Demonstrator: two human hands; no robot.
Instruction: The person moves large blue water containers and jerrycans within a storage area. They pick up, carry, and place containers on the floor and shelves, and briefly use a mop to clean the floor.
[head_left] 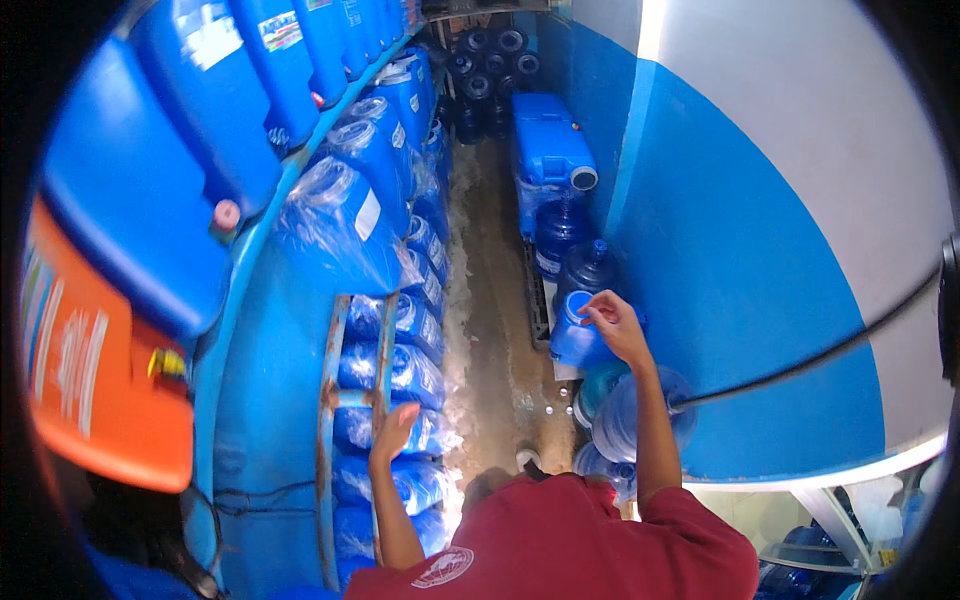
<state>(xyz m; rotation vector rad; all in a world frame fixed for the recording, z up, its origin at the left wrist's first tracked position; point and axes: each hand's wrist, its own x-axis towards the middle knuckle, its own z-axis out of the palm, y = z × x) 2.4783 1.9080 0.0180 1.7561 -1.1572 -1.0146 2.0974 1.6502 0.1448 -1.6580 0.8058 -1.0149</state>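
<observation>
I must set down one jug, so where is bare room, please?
Bare aisle floor lies between plastic-wrapped blue jerrycans on the left and blue water jugs on the right. Crowded: both sides, and the far end, stacked with dark jugs.

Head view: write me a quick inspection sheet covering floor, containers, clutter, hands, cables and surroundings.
Surface: floor brown and stained, pale patches along its left side.
Containers: blue jug on the right, mouth facing up.
Clutter: dark bottles piled at the far end.
Hands: right hand at the jug's mouth, contact unclear; left hand beside a rusty frame, nothing seen held.
Cables: dark cable crosses in front of the right wall.
Surroundings: wrapped blue containers and an orange container on the left.
</observation>
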